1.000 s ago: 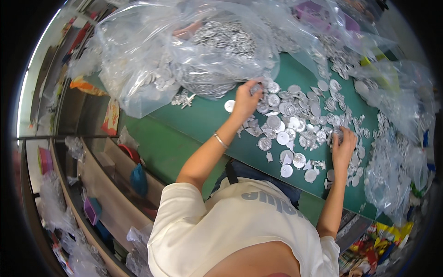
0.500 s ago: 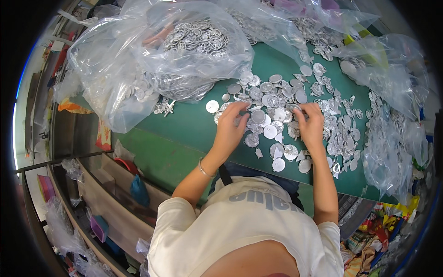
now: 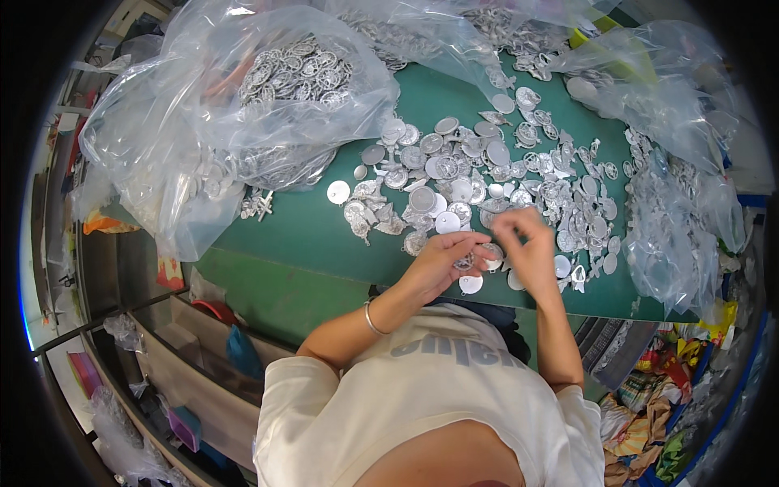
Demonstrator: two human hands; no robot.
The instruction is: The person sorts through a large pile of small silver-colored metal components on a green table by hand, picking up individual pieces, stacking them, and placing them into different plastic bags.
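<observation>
Near the front edge of the green table, my left hand (image 3: pixel 442 264) is closed on a round silver medallion (image 3: pixel 463 261), held palm-up between curled fingers. Just right of it is my right hand (image 3: pixel 529 247), fingers bent and partly smeared by motion; whether they pinch anything is not visible. Another round pendant (image 3: pixel 492 253) shows by the left fingertips. Loose silver discs and pendants (image 3: pixel 423 199) lie in a spread heap beyond both hands, some plain-faced, some with relief. A plain disc (image 3: pixel 471 284) lies below the left hand.
A clear plastic bag of openwork medallions (image 3: pixel 296 73) stands at the far left, with small cross pendants (image 3: pixel 265 207) beside it. More clear bags (image 3: pixel 677 235) line the right side. Open drawers (image 3: pixel 191 349) are at lower left; crumpled packaging (image 3: pixel 641 406) fills the lower right.
Both hands have drawn back from the heap toward the table's front edge and come closer together. My left hand has turned up with a medallion in it. The view has shifted slightly.
</observation>
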